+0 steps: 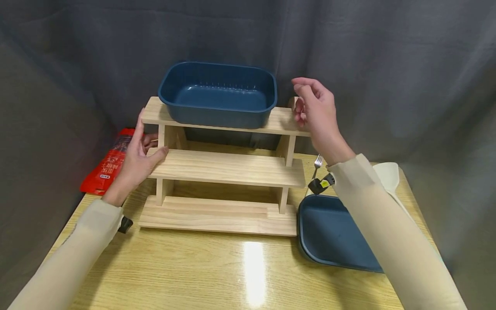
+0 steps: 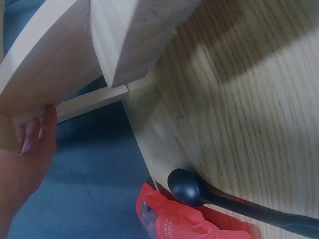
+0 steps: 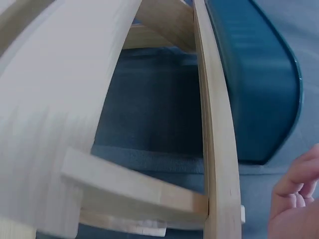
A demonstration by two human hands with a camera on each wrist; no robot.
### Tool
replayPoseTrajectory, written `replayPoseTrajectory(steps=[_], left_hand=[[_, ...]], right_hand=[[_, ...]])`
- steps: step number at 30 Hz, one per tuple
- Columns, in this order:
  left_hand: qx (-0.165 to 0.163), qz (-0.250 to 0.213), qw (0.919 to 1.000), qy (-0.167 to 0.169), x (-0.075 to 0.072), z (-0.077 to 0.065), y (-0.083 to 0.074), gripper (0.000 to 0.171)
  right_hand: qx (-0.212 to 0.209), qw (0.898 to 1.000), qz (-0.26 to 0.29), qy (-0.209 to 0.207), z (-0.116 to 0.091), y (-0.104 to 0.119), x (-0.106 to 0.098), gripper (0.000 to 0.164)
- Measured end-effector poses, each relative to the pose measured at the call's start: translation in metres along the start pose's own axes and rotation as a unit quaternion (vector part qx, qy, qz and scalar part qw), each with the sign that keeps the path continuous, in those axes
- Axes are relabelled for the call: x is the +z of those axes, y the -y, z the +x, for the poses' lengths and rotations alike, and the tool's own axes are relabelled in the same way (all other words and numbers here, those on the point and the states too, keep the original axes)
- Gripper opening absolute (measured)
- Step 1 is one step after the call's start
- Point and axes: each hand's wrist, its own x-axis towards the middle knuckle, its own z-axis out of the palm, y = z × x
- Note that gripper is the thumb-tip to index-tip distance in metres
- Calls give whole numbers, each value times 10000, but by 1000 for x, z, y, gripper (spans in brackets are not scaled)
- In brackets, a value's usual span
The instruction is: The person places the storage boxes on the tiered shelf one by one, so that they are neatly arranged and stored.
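Observation:
A three-tier wooden display stand (image 1: 224, 168) stands on the table, with a dark blue plastic bin (image 1: 222, 114) upright on its top board. My left hand (image 1: 135, 159) grips the stand's left side, the thumb on the end of the middle board and the fingers reaching behind. In the left wrist view, fingertips (image 2: 48, 124) touch the wood. Over the right end of the top board, my right hand (image 1: 317, 110) is raised with loosely curled fingers, beside the bin and apart from it. The right wrist view shows nothing held in those fingers (image 3: 301, 174).
A second dark blue bin (image 1: 333, 232) sits right of the stand, partly under my right forearm. Behind it are a fork (image 1: 318, 162) and a white utensil (image 1: 387, 175). At left lie a red packet (image 1: 106, 170) and a black spoon (image 2: 187, 186). Grey curtains (image 1: 232, 30) surround the table.

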Motion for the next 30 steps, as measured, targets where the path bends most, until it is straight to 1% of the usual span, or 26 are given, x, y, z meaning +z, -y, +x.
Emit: replayPoseTrajectory(steps=[6, 9, 12, 18, 22, 25, 30], left_hand=[[-51, 130, 9999, 18, -1, 1, 0, 102], [-88, 241, 9997, 17, -2, 1, 0, 101], [-116, 243, 9996, 9, -3, 1, 0, 101], [-153, 216, 9996, -32, -5, 0, 2, 101], [-88, 119, 9999, -61, -7, 0, 2, 101], [-44, 34, 10000, -51, -7, -1, 2, 100], [-70, -17, 10000, -67, -8, -3, 0, 100]], right_hand=[[-106, 9999, 104, -7, -16, -1, -20, 26], [-163, 9998, 54, -70, -25, -2, -30, 26], [-176, 9997, -35, -167, -34, -3, -39, 26], [17, 9991, -325, -283, -51, -4, -55, 31], [155, 9985, -426, -293, -65, -5, -68, 36], [208, 9987, -396, -241, -77, -7, -80, 34], [196, 9993, -314, -101, -97, -15, -102, 28]])
